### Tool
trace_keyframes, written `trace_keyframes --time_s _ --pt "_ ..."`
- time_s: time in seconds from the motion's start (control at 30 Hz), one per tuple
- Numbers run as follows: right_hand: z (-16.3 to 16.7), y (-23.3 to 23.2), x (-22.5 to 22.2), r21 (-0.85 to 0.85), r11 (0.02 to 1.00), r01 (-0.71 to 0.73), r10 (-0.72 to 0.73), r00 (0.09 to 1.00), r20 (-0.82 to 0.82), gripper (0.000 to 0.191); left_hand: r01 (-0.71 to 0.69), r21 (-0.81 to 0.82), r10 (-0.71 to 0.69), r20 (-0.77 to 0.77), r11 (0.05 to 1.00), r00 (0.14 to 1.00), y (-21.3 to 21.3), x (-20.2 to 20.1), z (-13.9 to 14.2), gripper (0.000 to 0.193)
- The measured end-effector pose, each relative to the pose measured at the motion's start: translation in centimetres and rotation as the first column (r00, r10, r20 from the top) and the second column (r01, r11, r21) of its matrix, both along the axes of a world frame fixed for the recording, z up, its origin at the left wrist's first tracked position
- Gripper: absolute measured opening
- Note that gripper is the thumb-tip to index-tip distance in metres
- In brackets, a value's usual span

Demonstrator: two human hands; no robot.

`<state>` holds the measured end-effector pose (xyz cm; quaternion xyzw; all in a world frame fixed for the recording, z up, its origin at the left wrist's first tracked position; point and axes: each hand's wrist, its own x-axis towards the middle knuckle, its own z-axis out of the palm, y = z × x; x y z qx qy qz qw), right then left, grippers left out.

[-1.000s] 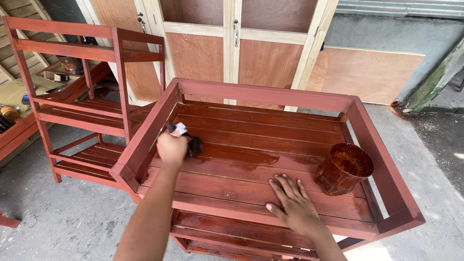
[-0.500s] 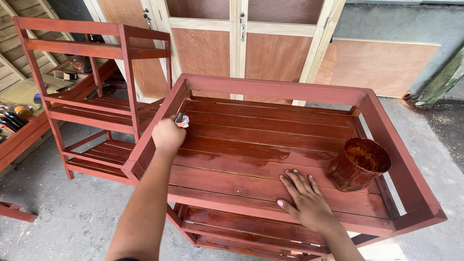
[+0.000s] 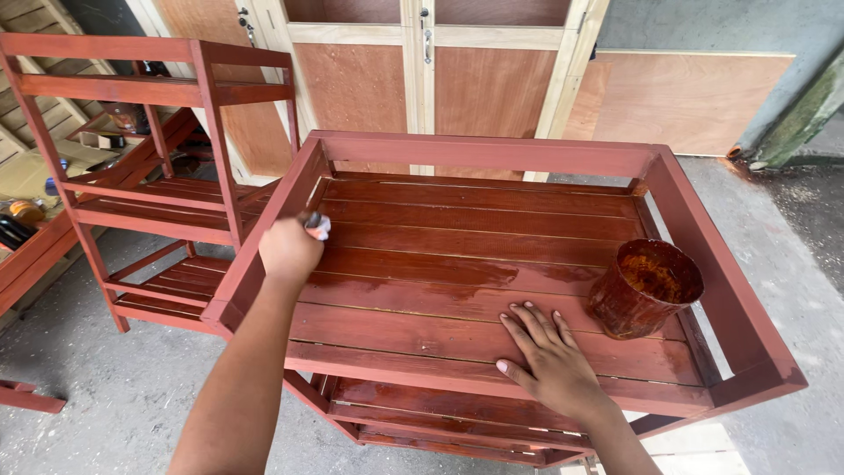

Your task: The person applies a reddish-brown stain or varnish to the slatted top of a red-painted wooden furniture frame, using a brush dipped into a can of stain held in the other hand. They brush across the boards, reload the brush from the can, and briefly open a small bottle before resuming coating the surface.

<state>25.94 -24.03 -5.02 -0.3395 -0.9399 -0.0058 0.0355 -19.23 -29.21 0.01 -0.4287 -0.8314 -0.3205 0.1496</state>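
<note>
Left grip [image 3: 288, 249] is a tight fist round a paintbrush [image 3: 316, 224], ferrule just poking out by the inner side of the rack's left rail [image 3: 264, 230], so bristles reach that corner. Right hand [image 3: 552, 362] lies flat, fingers spread, holding nothing, pressing the front slats to steady the rack. Stain pot [image 3: 646, 288] sits on the slats, right side, within reach. Slatted top [image 3: 475, 237] looks red-brown, glossy, w/ a darker wet patch mid-way.

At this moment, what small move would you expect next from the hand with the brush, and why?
Probably a stroke along the inner face of the left rail: the left hand holds the brush against it, while the right hand lies flat on the slats near the stain tin.
</note>
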Motion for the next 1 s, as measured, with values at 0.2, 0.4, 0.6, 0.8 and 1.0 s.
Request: trace_keyframes --time_s 0.2,0.4,0.6,0.8,1.0 --pt "0.0 -0.3 0.1 -0.025 1.000 -0.014 0.014 0.999 -0.033 0.080 -0.015 0.088 -0.011 0.291 0.996 0.957 -1.4 -0.5 -0.1 0.026" --pt "0.0 -0.4 0.1 0.037 0.998 -0.056 0.060 0.992 -0.116 0.078 -0.004 0.159 -0.011 0.093 0.987 0.996 -1.0 -2.0 1.2 0.020" --pt "0.2 -0.8 0.1 0.056 0.996 -0.065 0.072 0.986 -0.152 0.078 -0.059 0.090 0.062 -0.029 0.994 0.998 -1.2 0.7 -1.3 0.018" --pt "0.8 -0.9 -0.1 0.010 0.999 -0.049 0.050 0.985 -0.166 0.078 -0.006 0.149 -0.020 0.173 0.989 0.985 2.4 7.2 -2.2 0.025" --pt "-1.1 -1.6 1.6 -0.032 0.999 -0.022 -0.006 0.723 -0.691 0.055 0.211 0.182 -0.239 0.148 0.961 0.960 6.0 18.3 -1.8 0.019"
